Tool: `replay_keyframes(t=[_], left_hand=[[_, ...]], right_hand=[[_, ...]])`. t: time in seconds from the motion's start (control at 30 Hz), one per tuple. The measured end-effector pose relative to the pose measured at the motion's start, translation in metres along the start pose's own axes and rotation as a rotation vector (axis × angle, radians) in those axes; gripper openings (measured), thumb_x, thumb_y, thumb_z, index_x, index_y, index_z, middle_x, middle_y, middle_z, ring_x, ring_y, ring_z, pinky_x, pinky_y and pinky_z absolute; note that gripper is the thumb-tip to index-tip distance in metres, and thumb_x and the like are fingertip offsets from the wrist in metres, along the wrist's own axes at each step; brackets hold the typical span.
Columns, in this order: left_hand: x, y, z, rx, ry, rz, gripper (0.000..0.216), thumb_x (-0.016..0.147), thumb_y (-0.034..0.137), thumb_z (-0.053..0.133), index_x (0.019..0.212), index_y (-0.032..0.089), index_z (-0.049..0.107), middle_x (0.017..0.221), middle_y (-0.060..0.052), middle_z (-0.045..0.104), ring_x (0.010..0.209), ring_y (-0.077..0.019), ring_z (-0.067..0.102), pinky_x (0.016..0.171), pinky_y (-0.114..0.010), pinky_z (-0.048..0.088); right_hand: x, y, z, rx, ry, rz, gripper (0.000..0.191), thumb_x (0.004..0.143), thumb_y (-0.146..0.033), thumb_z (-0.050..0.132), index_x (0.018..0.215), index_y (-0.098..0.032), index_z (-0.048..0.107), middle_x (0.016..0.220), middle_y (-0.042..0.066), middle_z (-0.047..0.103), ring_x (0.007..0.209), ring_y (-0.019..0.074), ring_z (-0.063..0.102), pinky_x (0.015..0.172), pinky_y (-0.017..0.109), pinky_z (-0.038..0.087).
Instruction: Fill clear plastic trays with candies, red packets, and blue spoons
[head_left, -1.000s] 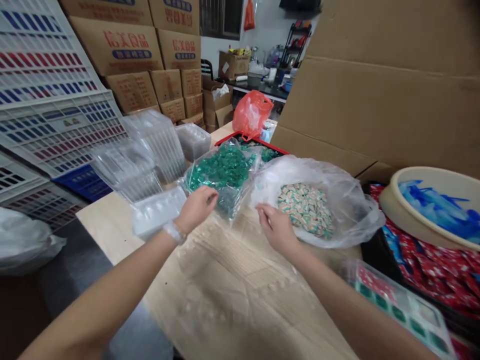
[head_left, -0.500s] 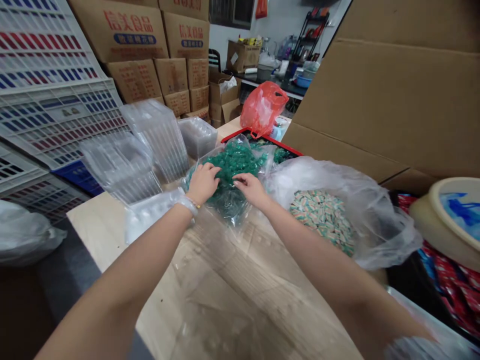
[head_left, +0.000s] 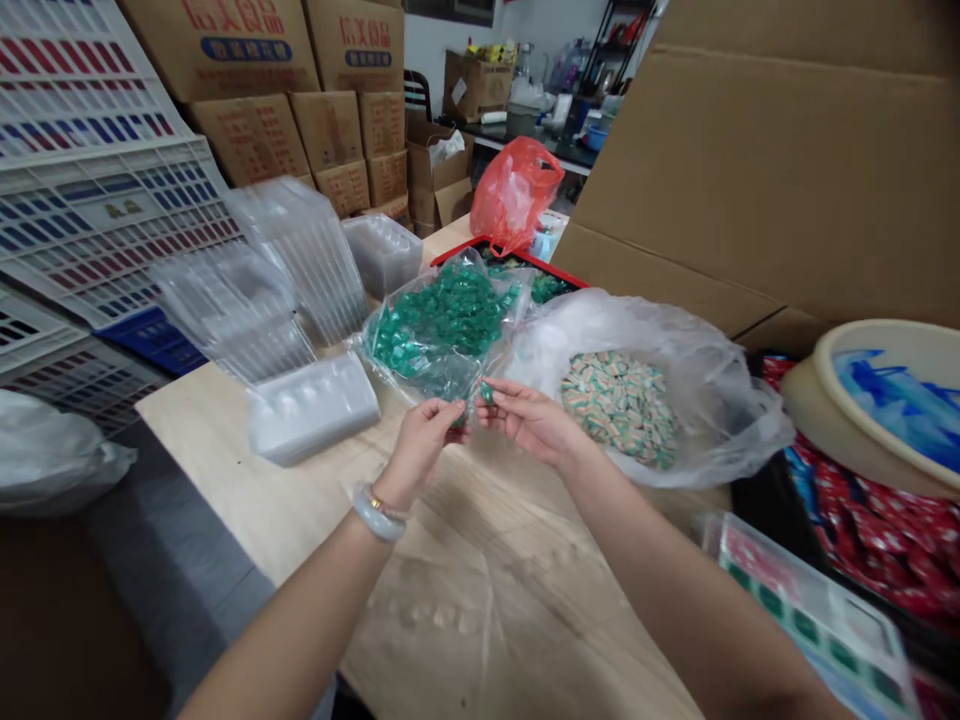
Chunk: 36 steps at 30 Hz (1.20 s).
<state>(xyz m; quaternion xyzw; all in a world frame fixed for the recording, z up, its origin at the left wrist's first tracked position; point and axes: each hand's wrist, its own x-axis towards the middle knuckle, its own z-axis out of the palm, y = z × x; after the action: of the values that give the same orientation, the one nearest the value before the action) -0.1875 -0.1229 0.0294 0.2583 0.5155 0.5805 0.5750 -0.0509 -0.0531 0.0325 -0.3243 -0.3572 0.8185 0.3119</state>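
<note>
- Head view, the hands: the right hand (head_left: pixel 536 420) pinches one small green piece (head_left: pixel 487 392) between thumb and fingers; the left hand (head_left: pixel 424 440) has thumb and forefinger brought together, with a glint of green at the tips that looks like a second green piece (head_left: pixel 457 422), mostly hidden.
- Handling: each piece should be very light and, from its sheen, slick-wrapped; whether it is hard or soft inside cannot be told. A fingertip pinch across the middle seems the surest hold, since a loose grip could let it slip.
- Just beyond the hands: one clear bag (head_left: pixel 450 385) holds a heap of green pieces (head_left: pixel 442 315), too many to count. Its film looks limp and easily dragged, so reaching in from above seems better than tugging at the edge.
- Beside the right hand, to its right: one whitish bag (head_left: pixel 720 400) with uncountable striped pieces (head_left: pixel 619 405).
- Left of the left hand: four stacks of clear trays, one lying nearest (head_left: pixel 315 410), two leaning behind it and one farther back. They look thin and light, likely to crack if squeezed; trays per stack cannot be counted.
- Far right of the right hand: one cream basin (head_left: pixel 840 430) and, nearer the body, one partly filled tray (head_left: pixel 825 620).
- Well past both hands: one red plastic bag (head_left: pixel 517 195).
</note>
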Motion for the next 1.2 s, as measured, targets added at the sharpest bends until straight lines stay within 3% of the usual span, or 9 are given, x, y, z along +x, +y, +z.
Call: replay_keyframes(t=[0.17, 0.3, 0.43, 0.57, 0.67, 0.83, 1.03, 1.1, 1.2], left_hand=[[-0.023, -0.018, 0.018, -0.012, -0.068, -0.048, 0.025, 0.063, 0.020, 0.056, 0.087, 0.017, 0.052, 0.062, 0.003, 0.055, 0.051, -0.0088, 0.051, 0.047, -0.020, 0.037], [-0.035, -0.038, 0.040, 0.029, -0.141, -0.022, 0.020, 0.068, 0.021, 0.048, 0.081, 0.012, 0.060, 0.058, 0.001, 0.053, 0.049, -0.0071, 0.045, 0.046, -0.019, 0.034], [-0.043, -0.052, 0.050, 0.098, -0.128, 0.066, 0.024, 0.067, 0.026, 0.056, 0.087, 0.013, 0.062, 0.066, -0.001, 0.057, 0.054, -0.0077, 0.046, 0.051, -0.020, 0.037], [-0.047, -0.057, 0.045, 0.135, -0.120, 0.024, 0.020, 0.068, 0.027, 0.057, 0.080, 0.012, 0.063, 0.061, 0.000, 0.055, 0.051, -0.0072, 0.044, 0.048, -0.020, 0.035], [-0.057, -0.061, 0.040, 0.181, -0.107, -0.009, 0.020, 0.067, 0.027, 0.059, 0.079, 0.012, 0.062, 0.062, 0.000, 0.056, 0.050, -0.0066, 0.043, 0.048, -0.020, 0.034], [-0.084, -0.072, 0.038, 0.210, -0.115, -0.085, 0.024, 0.066, 0.029, 0.062, 0.082, 0.012, 0.063, 0.065, -0.001, 0.058, 0.053, -0.0073, 0.045, 0.050, -0.020, 0.037], [-0.103, -0.077, 0.038, 0.131, -0.127, -0.154, 0.020, 0.066, 0.027, 0.060, 0.078, 0.012, 0.063, 0.065, -0.002, 0.060, 0.053, -0.0087, 0.049, 0.052, -0.021, 0.038], [-0.106, -0.076, 0.036, 0.246, -0.097, -0.097, 0.016, 0.066, 0.024, 0.059, 0.077, 0.013, 0.062, 0.066, -0.002, 0.061, 0.056, -0.0102, 0.051, 0.054, -0.023, 0.040], [-0.114, -0.074, 0.034, 0.525, -0.072, 0.103, 0.016, 0.068, 0.017, 0.055, 0.081, 0.017, 0.063, 0.076, -0.002, 0.064, 0.070, -0.0133, 0.056, 0.066, -0.024, 0.042]], right_hand=[[-0.046, 0.019, -0.005, -0.089, 0.123, -0.112, 0.022, 0.060, -0.028, 0.069, 0.074, -0.014, 0.060, 0.061, 0.000, 0.063, 0.050, 0.0092, 0.057, 0.051, 0.023, 0.047], [-0.067, 0.036, -0.009, -0.101, 0.314, -0.216, 0.024, 0.059, -0.031, 0.070, 0.069, -0.014, 0.056, 0.054, -0.003, 0.058, 0.045, 0.0072, 0.053, 0.047, 0.021, 0.044], [-0.078, 0.051, -0.007, -0.071, 0.466, -0.282, 0.024, 0.060, -0.033, 0.066, 0.070, -0.016, 0.052, 0.054, -0.005, 0.057, 0.044, 0.0075, 0.052, 0.044, 0.021, 0.044], [-0.091, 0.063, -0.004, -0.258, 0.461, -0.324, 0.026, 0.068, -0.035, 0.059, 0.087, -0.018, 0.055, 0.060, -0.004, 0.059, 0.048, 0.0088, 0.054, 0.049, 0.024, 0.046], [-0.104, 0.072, -0.006, -0.355, 0.434, -0.321, 0.027, 0.068, -0.035, 0.060, 0.088, -0.017, 0.056, 0.064, -0.002, 0.060, 0.051, 0.0087, 0.055, 0.052, 0.024, 0.048], [-0.127, 0.083, -0.010, -0.226, 0.478, -0.157, 0.029, 0.062, -0.040, 0.064, 0.074, -0.015, 0.054, 0.054, -0.004, 0.057, 0.042, 0.0083, 0.053, 0.043, 0.023, 0.047], [-0.147, 0.085, -0.004, -0.145, 0.440, -0.058, 0.028, 0.060, -0.038, 0.067, 0.069, -0.015, 0.054, 0.053, -0.002, 0.060, 0.043, 0.0096, 0.055, 0.043, 0.022, 0.048], [-0.151, 0.084, -0.003, -0.126, 0.408, -0.037, 0.027, 0.060, -0.037, 0.067, 0.070, -0.015, 0.054, 0.055, -0.001, 0.061, 0.044, 0.0100, 0.056, 0.044, 0.023, 0.048], [-0.156, 0.087, -0.001, -0.171, 0.386, -0.036, 0.027, 0.062, -0.039, 0.065, 0.069, -0.015, 0.054, 0.052, -0.002, 0.059, 0.042, 0.0097, 0.055, 0.043, 0.023, 0.047]])
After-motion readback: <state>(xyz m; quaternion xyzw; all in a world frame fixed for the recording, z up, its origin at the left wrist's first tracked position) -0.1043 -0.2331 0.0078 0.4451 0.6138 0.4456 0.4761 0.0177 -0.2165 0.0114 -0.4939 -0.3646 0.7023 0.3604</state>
